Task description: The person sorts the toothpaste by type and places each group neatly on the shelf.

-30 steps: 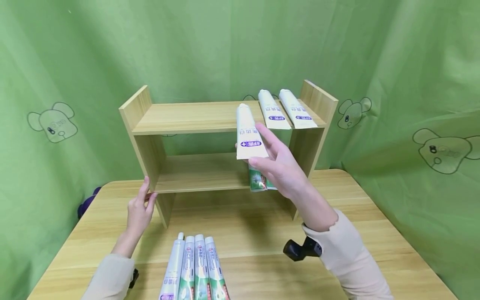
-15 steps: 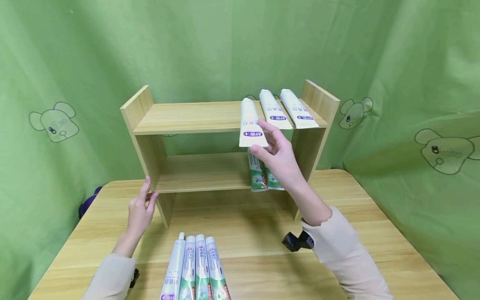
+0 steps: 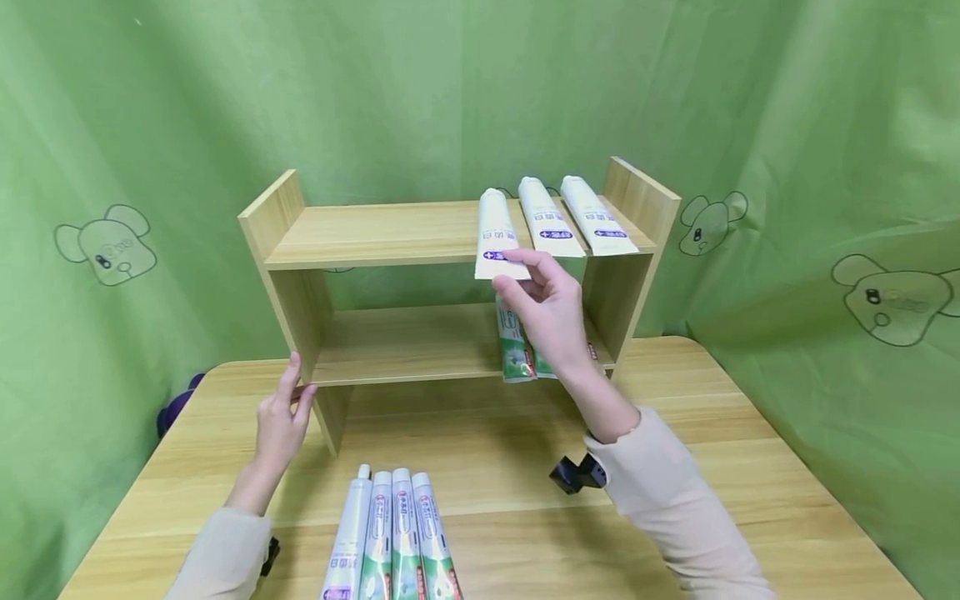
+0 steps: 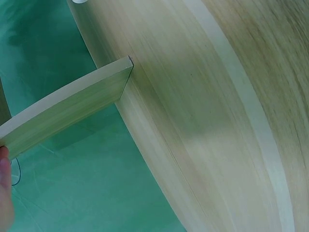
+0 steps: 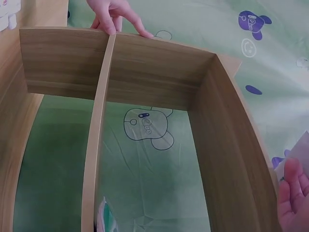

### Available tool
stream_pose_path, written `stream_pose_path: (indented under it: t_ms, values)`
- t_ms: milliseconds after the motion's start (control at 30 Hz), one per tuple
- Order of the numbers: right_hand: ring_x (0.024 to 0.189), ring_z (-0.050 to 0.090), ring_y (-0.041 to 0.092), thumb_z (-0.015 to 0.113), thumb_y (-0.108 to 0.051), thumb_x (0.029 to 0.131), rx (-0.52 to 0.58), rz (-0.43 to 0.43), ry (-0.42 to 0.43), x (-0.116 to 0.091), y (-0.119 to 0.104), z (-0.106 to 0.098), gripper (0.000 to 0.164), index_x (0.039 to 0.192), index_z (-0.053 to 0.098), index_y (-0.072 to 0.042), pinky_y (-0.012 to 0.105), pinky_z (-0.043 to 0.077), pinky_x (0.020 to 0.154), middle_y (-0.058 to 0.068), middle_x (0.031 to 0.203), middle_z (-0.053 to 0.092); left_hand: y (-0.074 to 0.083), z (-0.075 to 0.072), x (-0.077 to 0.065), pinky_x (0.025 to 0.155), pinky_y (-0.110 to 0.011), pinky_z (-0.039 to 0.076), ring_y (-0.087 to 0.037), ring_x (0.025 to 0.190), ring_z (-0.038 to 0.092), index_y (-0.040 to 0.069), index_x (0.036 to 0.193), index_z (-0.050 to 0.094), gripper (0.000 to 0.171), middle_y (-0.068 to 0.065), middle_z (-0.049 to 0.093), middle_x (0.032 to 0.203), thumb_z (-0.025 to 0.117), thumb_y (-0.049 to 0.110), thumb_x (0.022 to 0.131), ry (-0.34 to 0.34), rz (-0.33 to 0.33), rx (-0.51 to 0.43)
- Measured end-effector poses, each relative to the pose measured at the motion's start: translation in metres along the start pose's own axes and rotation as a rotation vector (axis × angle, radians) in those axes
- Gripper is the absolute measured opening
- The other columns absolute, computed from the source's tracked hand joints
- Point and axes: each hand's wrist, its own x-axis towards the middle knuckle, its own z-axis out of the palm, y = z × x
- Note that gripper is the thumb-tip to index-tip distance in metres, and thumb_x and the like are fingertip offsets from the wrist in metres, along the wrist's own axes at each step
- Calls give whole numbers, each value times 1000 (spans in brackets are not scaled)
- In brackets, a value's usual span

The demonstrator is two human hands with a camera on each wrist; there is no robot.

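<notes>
Nearest you, four tubes [image 3: 390, 533] lie side by side on the table [image 3: 712, 500], caps pointing away, between your two forearms.

Your left hand [image 3: 279, 417] is a little farther off, at the left foot of the rack [image 3: 300, 308]. Its fingers are nearly straight and press the front edge of the rack's lower shelf [image 3: 397, 346] at its left corner; it grips nothing. The left wrist view shows only a fingertip beside that board edge.

Your right hand [image 3: 547, 312] is raised in front of the rack's right half. Thumb and fingers pinch the flat near end of a white tube [image 3: 497, 237]. That tube lies just above and beyond your hand, its far part resting on the top shelf [image 3: 375, 233], cap pointing away, its crimped end sticking out past the front edge.

Behind your hand, two green tubes [image 3: 513, 350] lie on the lower shelf, partly hidden by it.

Just right of the held tube, two more white tubes [image 3: 573, 221] lie on the top shelf, parallel to it, near the right side panel [image 3: 637, 196].
</notes>
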Motion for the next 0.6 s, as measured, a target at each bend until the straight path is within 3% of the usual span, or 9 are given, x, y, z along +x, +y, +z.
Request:
stream_pose_path:
  t_ms: [167, 300, 433, 600]
  values:
    - [58, 58, 7, 63, 1, 84, 26, -13, 60, 4, 6, 1, 27, 109, 57, 6, 21, 55, 56, 5, 82, 68, 1, 1, -1, 54, -47, 56, -43, 62, 63, 13, 141, 31, 72, -37, 56, 101, 61, -10, 79, -5, -1, -2]
    - [57, 58, 7, 61, 1, 85, 39, -26, 89, 7, 9, 2, 22, 107, 58, 7, 21, 55, 54, -4, 74, 66, 1, 1, -1, 54, -46, 56, -42, 62, 63, 13, 141, 31, 75, -37, 57, 100, 61, -13, 77, -5, 2, -4]
    - [55, 58, 8, 59, 0, 87, 57, -24, 94, 10, 11, 5, 20, 105, 58, 7, 21, 55, 52, -11, 68, 63, 1, 1, 0, 54, -46, 56, -42, 63, 63, 14, 142, 30, 76, -37, 57, 100, 61, -13, 78, -3, 0, -8]
    - [51, 56, 6, 55, 0, 89, 88, -45, 69, 12, 14, 7, 21, 109, 55, 7, 19, 54, 50, -11, 65, 62, 0, 0, 1, 54, -45, 57, -42, 62, 63, 14, 141, 30, 77, -37, 57, 99, 61, -13, 77, 7, 4, -11]
